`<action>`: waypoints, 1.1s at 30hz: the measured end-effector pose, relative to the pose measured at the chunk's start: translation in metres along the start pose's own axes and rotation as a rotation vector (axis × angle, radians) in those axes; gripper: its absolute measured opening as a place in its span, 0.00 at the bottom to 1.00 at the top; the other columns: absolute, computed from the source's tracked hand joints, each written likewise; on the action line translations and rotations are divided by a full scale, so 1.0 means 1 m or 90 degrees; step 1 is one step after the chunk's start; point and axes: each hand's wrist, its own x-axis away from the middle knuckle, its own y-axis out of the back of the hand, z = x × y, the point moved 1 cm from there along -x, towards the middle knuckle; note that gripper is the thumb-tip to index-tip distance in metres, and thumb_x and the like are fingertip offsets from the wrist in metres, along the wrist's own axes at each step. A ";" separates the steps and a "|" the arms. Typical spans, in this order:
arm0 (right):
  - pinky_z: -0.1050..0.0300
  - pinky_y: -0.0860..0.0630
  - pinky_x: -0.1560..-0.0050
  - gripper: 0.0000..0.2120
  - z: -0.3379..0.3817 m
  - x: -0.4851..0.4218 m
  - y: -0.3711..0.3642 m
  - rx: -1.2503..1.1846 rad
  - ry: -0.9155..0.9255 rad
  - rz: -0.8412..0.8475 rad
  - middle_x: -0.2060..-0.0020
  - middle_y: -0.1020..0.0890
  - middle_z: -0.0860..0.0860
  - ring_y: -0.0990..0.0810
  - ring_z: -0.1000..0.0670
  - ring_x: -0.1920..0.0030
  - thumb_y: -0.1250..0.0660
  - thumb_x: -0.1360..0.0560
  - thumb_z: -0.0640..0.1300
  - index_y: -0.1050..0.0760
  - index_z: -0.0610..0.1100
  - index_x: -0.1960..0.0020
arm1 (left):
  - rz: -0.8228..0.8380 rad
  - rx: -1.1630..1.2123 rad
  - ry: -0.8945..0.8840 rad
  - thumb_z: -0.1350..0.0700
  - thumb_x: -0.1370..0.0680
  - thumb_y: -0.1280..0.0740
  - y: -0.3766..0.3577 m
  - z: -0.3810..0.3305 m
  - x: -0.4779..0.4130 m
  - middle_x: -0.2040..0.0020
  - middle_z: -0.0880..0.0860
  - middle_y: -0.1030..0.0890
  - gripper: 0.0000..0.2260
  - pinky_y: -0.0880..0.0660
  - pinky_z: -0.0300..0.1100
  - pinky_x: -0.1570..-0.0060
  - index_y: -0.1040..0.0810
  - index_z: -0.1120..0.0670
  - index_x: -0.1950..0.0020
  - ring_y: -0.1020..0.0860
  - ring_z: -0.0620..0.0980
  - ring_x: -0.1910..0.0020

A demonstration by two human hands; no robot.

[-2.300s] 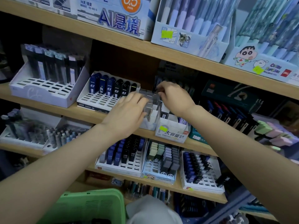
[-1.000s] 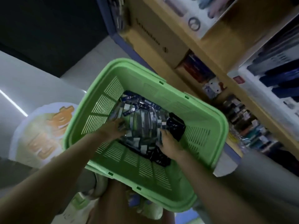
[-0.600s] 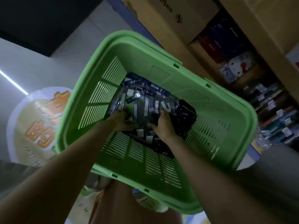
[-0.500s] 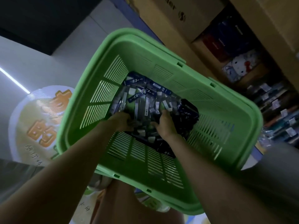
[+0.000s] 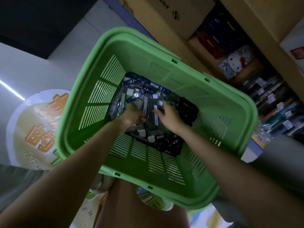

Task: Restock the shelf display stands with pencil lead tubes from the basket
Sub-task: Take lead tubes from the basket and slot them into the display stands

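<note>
Blue and black pencil lead tubes (image 5: pixel 131 81) lie in a loose heap at the bottom of the green basket (image 5: pixel 158 69). Left hand (image 5: pixel 131 115) is down in the heap with fingers curled, looks wrapped round a few tubes, count not readable. Right hand (image 5: pixel 167 115) is just beside it, fingers straighter and slightly apart, tips on a white-capped tube, not closed on anything. Step in hand, my read: gather a batch. To do it well: sort by grade print before lifting (0.3 shows on several), line the tubes up parallel with caps one way, and take only what one hand holds flat so they drop into the stands without re-sorting. Black packs (image 5: pixel 187 107) at the heap's right look like a different product, so keep them separate. Basket is tilted above a bare leg (image 5: pixel 131 208); can't tell if it rests on it. Beyond: pale floor (image 5: pixel 69 51) with a round sticker (image 5: pixel 37 129) in orange characters, cardboard boxes (image 5: pixel 164 7), wooden shelf (image 5: pixel 266 40) with stock on the low rows at right. Light is dim.
</note>
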 end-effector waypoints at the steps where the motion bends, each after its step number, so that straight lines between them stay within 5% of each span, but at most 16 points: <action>1: 0.60 0.26 0.52 0.14 0.007 0.002 0.000 -0.054 0.002 0.016 0.46 0.22 0.42 0.22 0.44 0.47 0.39 0.20 0.44 0.30 0.35 0.39 | 0.004 0.025 -0.010 0.67 0.20 0.42 -0.002 -0.001 0.002 0.64 0.54 0.21 0.05 0.24 0.39 0.68 0.32 0.58 0.54 0.22 0.48 0.68; 4: 0.62 0.24 0.51 0.12 0.028 0.009 -0.004 -0.278 -0.038 0.080 0.51 0.20 0.44 0.20 0.49 0.52 0.39 0.20 0.40 0.29 0.34 0.41 | -0.002 0.050 -0.022 0.63 0.20 0.42 -0.001 -0.005 0.012 0.47 0.58 0.23 0.12 0.24 0.40 0.65 0.37 0.60 0.37 0.22 0.50 0.55; 6: 0.64 0.22 0.54 0.11 0.037 0.015 -0.004 -0.400 -0.065 0.113 0.53 0.20 0.47 0.20 0.53 0.54 0.38 0.21 0.39 0.28 0.34 0.41 | -0.002 0.062 -0.028 0.57 0.18 0.43 0.001 -0.007 0.023 0.47 0.57 0.24 0.11 0.25 0.44 0.58 0.38 0.58 0.37 0.23 0.53 0.50; 10: 0.65 0.22 0.55 0.08 0.040 0.025 -0.002 -0.392 -0.063 0.074 0.55 0.19 0.52 0.20 0.55 0.53 0.33 0.24 0.45 0.24 0.42 0.47 | 0.088 0.100 -0.049 0.42 0.24 0.40 0.005 -0.014 0.044 0.33 0.58 0.28 0.33 0.28 0.54 0.38 0.43 0.58 0.26 0.26 0.57 0.36; 11: 0.65 0.22 0.54 0.09 0.040 0.026 -0.002 -0.356 -0.050 0.055 0.55 0.20 0.53 0.21 0.55 0.53 0.34 0.23 0.46 0.23 0.43 0.46 | 0.102 0.082 -0.065 0.42 0.26 0.39 0.006 -0.014 0.049 0.34 0.58 0.27 0.33 0.27 0.54 0.39 0.41 0.57 0.27 0.25 0.56 0.38; 14: 0.64 0.23 0.55 0.12 0.048 0.030 -0.006 -0.295 -0.033 0.048 0.58 0.22 0.54 0.21 0.55 0.55 0.41 0.20 0.49 0.23 0.44 0.44 | 0.100 0.087 -0.121 0.51 0.21 0.39 0.008 -0.013 0.057 0.48 0.53 0.20 0.13 0.21 0.47 0.50 0.30 0.54 0.38 0.19 0.48 0.51; 18: 0.66 0.31 0.67 0.20 0.052 0.022 -0.001 -0.288 0.004 0.053 0.69 0.28 0.50 0.29 0.55 0.69 0.50 0.17 0.49 0.27 0.38 0.57 | 0.065 0.129 -0.098 0.51 0.22 0.35 0.016 -0.018 0.060 0.49 0.55 0.20 0.19 0.24 0.53 0.43 0.31 0.59 0.35 0.20 0.53 0.48; 22: 0.53 0.27 0.49 0.14 0.008 -0.008 0.001 -0.035 -0.002 -0.106 0.46 0.24 0.40 0.24 0.43 0.47 0.42 0.19 0.42 0.29 0.34 0.39 | 0.052 0.069 -0.136 0.55 0.20 0.39 0.022 -0.019 0.061 0.57 0.46 0.22 0.07 0.28 0.52 0.38 0.29 0.54 0.43 0.21 0.44 0.54; 25: 0.51 0.33 0.36 0.22 -0.015 -0.013 -0.015 0.076 -0.057 -0.071 0.33 0.34 0.37 0.31 0.39 0.34 0.37 0.21 0.41 0.36 0.34 0.31 | 0.033 0.040 -0.148 0.57 0.20 0.40 0.026 -0.019 0.063 0.55 0.47 0.23 0.08 0.28 0.47 0.39 0.31 0.56 0.41 0.22 0.41 0.54; 29: 0.55 0.36 0.34 0.34 -0.005 -0.021 -0.039 0.046 -0.096 -0.071 0.31 0.34 0.39 0.34 0.42 0.31 0.30 0.26 0.48 0.40 0.34 0.28 | 0.026 0.023 -0.158 0.59 0.20 0.41 0.030 -0.020 0.067 0.60 0.45 0.24 0.03 0.26 0.34 0.56 0.30 0.52 0.48 0.21 0.33 0.65; 33: 0.48 0.30 0.34 0.41 0.002 -0.034 -0.049 -0.021 -0.186 -0.091 0.31 0.33 0.38 0.33 0.40 0.31 0.27 0.30 0.53 0.41 0.32 0.28 | -0.008 0.011 -0.145 0.58 0.20 0.40 0.034 -0.019 0.070 0.57 0.47 0.23 0.08 0.27 0.35 0.57 0.31 0.54 0.41 0.22 0.39 0.61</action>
